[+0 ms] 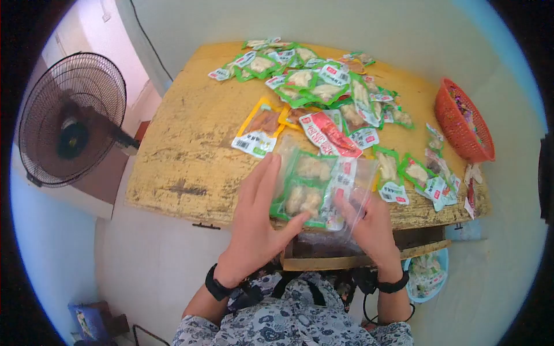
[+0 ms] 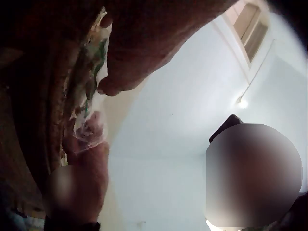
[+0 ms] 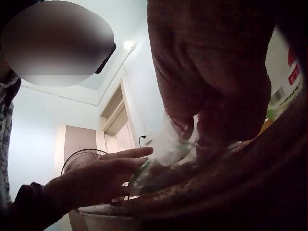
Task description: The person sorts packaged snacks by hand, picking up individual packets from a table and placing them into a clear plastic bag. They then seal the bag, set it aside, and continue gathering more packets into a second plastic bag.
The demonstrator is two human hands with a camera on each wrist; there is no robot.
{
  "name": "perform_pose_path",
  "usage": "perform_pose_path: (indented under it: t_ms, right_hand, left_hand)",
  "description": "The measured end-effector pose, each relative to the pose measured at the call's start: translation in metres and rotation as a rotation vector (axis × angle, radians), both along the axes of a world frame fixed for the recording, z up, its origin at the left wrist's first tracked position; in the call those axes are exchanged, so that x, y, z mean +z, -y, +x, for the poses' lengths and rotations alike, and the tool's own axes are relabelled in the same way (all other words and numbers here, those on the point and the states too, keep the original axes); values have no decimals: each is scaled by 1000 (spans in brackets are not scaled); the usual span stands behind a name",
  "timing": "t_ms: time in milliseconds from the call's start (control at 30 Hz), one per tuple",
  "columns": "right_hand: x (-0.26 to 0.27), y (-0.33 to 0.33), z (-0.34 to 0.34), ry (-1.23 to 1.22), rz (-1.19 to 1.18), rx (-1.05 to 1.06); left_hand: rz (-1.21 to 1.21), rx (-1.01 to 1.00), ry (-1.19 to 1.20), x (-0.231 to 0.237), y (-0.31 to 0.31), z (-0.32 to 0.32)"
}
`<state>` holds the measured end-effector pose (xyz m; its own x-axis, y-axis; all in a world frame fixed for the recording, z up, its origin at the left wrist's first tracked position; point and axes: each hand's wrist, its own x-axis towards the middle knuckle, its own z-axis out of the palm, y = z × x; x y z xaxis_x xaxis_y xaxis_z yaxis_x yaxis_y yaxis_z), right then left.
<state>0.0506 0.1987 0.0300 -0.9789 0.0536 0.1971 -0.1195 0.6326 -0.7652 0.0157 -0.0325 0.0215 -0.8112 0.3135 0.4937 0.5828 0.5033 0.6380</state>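
Occupying frame centre: clear plastic bag [image 1: 365, 171] of green-edged food packets [image 1: 311, 169]; right hand [image 1: 372, 226] pinches its right edge, left hand [image 1: 254, 229] lies straight-fingered against its left.

A pale shirt [image 1: 300, 326] with dark blue-grey, paisley-like motifs occupies the lower centre of the head view, its matching left sleeve [image 1: 193, 333] and right sleeve [image 1: 395, 334] visible along the bottom edge. A broad black wristband [image 1: 216, 284] encircles the wrist below the left hand [image 1: 257, 222], and a second black band [image 1: 393, 282] that below the right hand [image 1: 372, 228]. A thin black cable [image 1: 365, 305] loops beside the right forearm.
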Motion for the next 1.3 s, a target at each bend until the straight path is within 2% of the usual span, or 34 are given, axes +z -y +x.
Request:
perform_pose_path:
  t_ms: [100, 167, 333, 400, 700, 800, 900, 1000, 1100, 1300]
  right_hand:
    - [2, -16, 13, 147, -208, -5]
    - [18, -23, 20, 235, -370, -7]
    - [45, -55, 18, 179, -348, -70]
    - [58, -64, 5, 167, -320, -105]
    - [40, -153, -108, -24, 206, -198]
    - [40, -168, -140, -209, 530, -206]
    - [45, -167, -161, -117, 771, -331]
    - [34, -177, -186, -56, 893, -327]
    - [26, -176, -201, 30, 903, -369]
    - [15, -182, -209, -222, 654, -444]
  left_hand:
    - [8, 6, -79, -1, -3, -1]
    - [-78, -58, -115, 1, -3, -2]
    - [-132, -225, -85, 0, -5, -11]
    - [-125, -228, -59, 1, -4, -12]
    - [-95, -237, -63, -1, -4, -11]
    - [-91, -239, -66, -2, -3, -11]
    - [-105, -247, -70, -1, -2, -11]
    - [-107, -248, -73, -2, -2, -11]
    - [-103, -248, -74, -1, -1, -11]
    - [-97, -248, -61, 0, -1, -11]
